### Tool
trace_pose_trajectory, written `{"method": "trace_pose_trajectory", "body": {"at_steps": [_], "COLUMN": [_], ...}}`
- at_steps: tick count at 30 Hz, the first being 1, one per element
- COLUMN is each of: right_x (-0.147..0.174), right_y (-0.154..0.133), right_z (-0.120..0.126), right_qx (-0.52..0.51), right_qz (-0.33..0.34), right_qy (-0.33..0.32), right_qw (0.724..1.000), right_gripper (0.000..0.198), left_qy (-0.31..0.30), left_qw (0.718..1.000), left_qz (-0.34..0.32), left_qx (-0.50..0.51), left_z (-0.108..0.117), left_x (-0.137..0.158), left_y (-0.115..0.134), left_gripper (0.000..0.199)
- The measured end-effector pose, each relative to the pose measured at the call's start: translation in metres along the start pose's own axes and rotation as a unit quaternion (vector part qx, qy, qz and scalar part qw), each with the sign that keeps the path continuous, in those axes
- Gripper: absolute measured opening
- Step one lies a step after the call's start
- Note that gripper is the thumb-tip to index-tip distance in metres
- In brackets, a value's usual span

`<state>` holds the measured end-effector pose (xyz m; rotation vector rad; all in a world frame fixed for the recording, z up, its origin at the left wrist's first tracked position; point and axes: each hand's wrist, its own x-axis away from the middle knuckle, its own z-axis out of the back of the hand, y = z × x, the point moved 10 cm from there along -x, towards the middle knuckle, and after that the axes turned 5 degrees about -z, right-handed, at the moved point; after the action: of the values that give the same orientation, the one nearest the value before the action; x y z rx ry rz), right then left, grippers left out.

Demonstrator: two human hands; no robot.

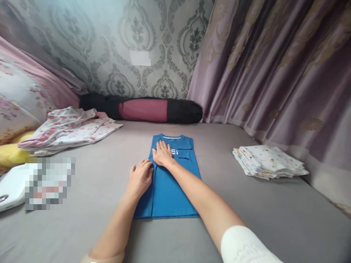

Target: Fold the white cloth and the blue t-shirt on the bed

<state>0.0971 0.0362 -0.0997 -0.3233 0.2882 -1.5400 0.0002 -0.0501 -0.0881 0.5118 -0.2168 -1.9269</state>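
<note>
A blue shirt [175, 190] lies flat on the bed, its neckline at the far end and white letters and a pocket flap on its chest. Along its left side runs a long fold line. My right hand [163, 154] rests flat on the upper chest, fingers stretched out and partly covering the lettering. At the shirt's left edge is my left hand [140, 177], its fingers bent and closed on the cloth there. The fingertips and the cloth under them are partly hidden.
Folded white printed cloths [270, 162] are stacked at the right, near the purple curtain [246, 65]. Pink-and-white patterned clothes [71, 128] lie at the left, above a white object [16, 186] and a blurred-out item [51, 182]. A black and maroon roll [142, 109] lies along the wall.
</note>
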Motion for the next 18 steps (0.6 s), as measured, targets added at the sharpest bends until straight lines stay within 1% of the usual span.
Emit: {"method": "trace_pose_trajectory", "body": {"at_steps": [3, 5, 7, 9, 12, 15, 18], "right_x": [-0.002, -0.002, 0.001, 0.009, 0.031, 0.059, 0.089], "right_y": [0.0, 0.002, 0.009, 0.027, 0.072, 0.103, 0.117], "right_z": [0.0, 0.004, 0.013, 0.03, 0.049, 0.066, 0.072], "right_qx": [-0.013, -0.045, -0.084, -0.1, -0.063, -0.017, 0.007], "right_qz": [-0.001, 0.003, 0.01, 0.009, -0.021, 0.01, 0.05], "right_qy": [0.002, -0.02, -0.033, -0.017, 0.002, 0.026, 0.024], "right_qw": [1.0, 0.999, 0.996, 0.995, 0.998, 0.999, 0.998], "right_gripper": [0.062, 0.063, 0.064, 0.062, 0.056, 0.049, 0.044], "left_qy": [-0.015, -0.019, -0.016, -0.006, 0.018, 0.022, -0.002], "left_qw": [1.0, 1.0, 1.0, 1.0, 0.999, 0.998, 0.996], "left_qz": [-0.005, -0.008, -0.011, -0.016, -0.034, -0.054, -0.082], "left_qx": [0.0, -0.001, -0.003, -0.002, 0.006, 0.024, 0.046], "left_z": [-0.002, -0.002, -0.001, 0.001, 0.003, 0.002, -0.003], "left_x": [0.0, 0.001, 0.001, 0.001, 0.002, 0.002, 0.001], "left_y": [0.002, 0.002, 0.001, 0.001, 0.005, 0.012, 0.021], "left_gripper": [0.032, 0.032, 0.032, 0.032, 0.032, 0.03, 0.029]}}
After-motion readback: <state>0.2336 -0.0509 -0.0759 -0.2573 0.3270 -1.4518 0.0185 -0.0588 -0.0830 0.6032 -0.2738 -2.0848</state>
